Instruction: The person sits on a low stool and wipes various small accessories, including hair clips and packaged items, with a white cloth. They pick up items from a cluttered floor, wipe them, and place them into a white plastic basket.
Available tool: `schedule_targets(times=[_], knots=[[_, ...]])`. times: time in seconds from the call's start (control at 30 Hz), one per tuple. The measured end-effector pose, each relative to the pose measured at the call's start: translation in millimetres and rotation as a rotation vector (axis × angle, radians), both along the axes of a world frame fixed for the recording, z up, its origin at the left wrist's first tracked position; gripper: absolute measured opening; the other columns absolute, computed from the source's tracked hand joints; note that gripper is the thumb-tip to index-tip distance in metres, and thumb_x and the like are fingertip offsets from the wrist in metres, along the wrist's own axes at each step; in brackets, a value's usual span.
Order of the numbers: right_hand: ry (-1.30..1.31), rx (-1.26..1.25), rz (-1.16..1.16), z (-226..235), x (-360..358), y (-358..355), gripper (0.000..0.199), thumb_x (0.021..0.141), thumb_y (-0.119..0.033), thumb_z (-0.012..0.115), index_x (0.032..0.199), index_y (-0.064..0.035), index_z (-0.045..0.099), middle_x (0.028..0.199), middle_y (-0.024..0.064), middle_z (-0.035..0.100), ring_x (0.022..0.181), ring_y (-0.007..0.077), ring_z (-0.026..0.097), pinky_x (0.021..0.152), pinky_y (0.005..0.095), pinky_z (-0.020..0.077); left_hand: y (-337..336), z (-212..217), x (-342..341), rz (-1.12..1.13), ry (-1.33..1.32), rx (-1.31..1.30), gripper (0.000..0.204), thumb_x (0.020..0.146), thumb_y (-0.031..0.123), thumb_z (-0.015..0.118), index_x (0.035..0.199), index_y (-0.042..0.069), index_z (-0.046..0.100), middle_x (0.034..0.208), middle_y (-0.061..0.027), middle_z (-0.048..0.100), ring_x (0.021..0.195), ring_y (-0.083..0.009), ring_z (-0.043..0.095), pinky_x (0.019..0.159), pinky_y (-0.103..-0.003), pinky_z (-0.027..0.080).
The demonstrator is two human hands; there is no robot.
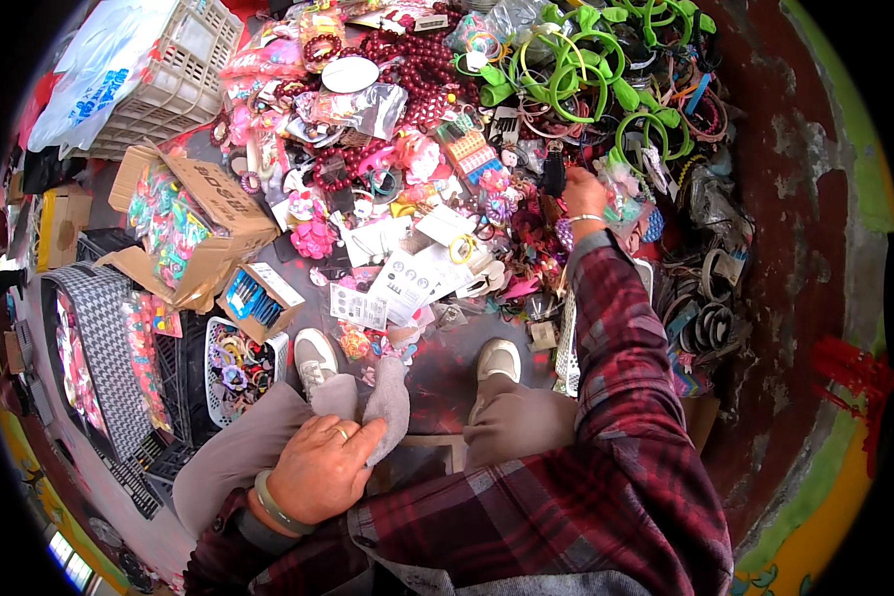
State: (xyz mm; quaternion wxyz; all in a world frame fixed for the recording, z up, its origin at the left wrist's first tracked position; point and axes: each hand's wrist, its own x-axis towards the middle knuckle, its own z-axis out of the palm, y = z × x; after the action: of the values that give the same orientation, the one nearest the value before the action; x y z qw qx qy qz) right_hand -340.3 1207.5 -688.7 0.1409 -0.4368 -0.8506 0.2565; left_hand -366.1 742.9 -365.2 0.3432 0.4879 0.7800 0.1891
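in the head view, the left hand [323,467] is resting at the lower centre of the frame, its fingers closing on a soft grey cloth [388,402]. toward the upper right, the right hand [584,194] is reaching over a heap of small accessories [422,154], near green headbands [626,95] and just beside a black item [553,174]; whether its fingers are pinching anything, i cannot tell.

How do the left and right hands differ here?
The left hand is low in the view; the right hand is stretched forward to the heaped accessories. The left hand holds a grey cloth; whether the right hand grips anything is unclear. The left hand has a wider wristband, the right hand a thinner one. Both sleeves are plaid.
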Motion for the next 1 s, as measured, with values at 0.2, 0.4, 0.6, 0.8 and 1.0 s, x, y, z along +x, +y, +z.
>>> schedule_targets(times=[0.2, 0.4, 0.6, 0.8, 1.0], knots=[[-0.572, -0.081, -0.205, -37, -32, -4, 0.046, 0.069, -0.033, 0.065, 0.104, -0.0041, 0.061, 0.101, 0.0207, 0.062, 0.099, 0.0319, 0.059, 0.085, 0.0372, 0.0462, 3, -9, -3, 0.002, 0.003, -0.058, 0.043, 0.066, 0.01, 0.061, 0.109, 0.003, 0.053, 0.078, -0.0083, 0.053, 0.078, -0.0254, 0.052, 0.074, -0.035, 0.042], [-0.193, -0.307, -0.286, -84, -12, 32, 0.031, 0.061, -0.023, 0.074, 0.084, -0.006, 0.061, 0.084, 0.0087, 0.065, 0.077, 0.024, 0.062, 0.073, 0.0328, 0.048, 8, -11, -6, -0.002, 0.0, -0.053, 0.043, 0.067, 0.011, 0.061, 0.109, 0.003, 0.053, 0.08, -0.0092, 0.054, 0.079, -0.0269, 0.053, 0.075, -0.036, 0.042], [0.367, -0.982, -0.399, -12, 5, 24, 0.014, 0.073, -0.015, 0.07, 0.08, -0.0176, 0.058, 0.065, -0.007, 0.052, 0.056, 0.0071, 0.044, 0.051, 0.0278, 0.0349, 6, -8, 4, 0.016, -0.013, -0.044, 0.045, 0.064, 0.006, 0.063, 0.108, 0.0, 0.054, 0.085, -0.0134, 0.056, 0.08, -0.0303, 0.055, 0.076, -0.038, 0.043], [0.605, -1.179, -0.349, 72, 46, 20, 0.015, 0.074, -0.01, 0.071, 0.087, -0.0123, 0.063, 0.069, -0.0054, 0.058, 0.055, 0.0074, 0.048, 0.046, 0.0231, 0.0347, 3, 1, 22, -0.009, 0.028, 0.024, 0.046, 0.063, 0.004, 0.062, 0.108, 0.0, 0.053, 0.084, -0.0142, 0.056, 0.08, -0.0316, 0.054, 0.076, -0.04, 0.043], [0.441, -0.894, -0.412, 116, 160, 27, 0.026, 0.07, -0.013, 0.074, 0.094, -0.0085, 0.064, 0.068, -0.0028, 0.057, 0.051, 0.0065, 0.045, 0.044, 0.0221, 0.0319, -1, 7, 39, -0.039, 0.07, 0.072, 0.045, 0.063, 0.003, 0.06, 0.108, 0.001, 0.053, 0.084, -0.0156, 0.055, 0.08, -0.0339, 0.053, 0.075, -0.041, 0.043]])
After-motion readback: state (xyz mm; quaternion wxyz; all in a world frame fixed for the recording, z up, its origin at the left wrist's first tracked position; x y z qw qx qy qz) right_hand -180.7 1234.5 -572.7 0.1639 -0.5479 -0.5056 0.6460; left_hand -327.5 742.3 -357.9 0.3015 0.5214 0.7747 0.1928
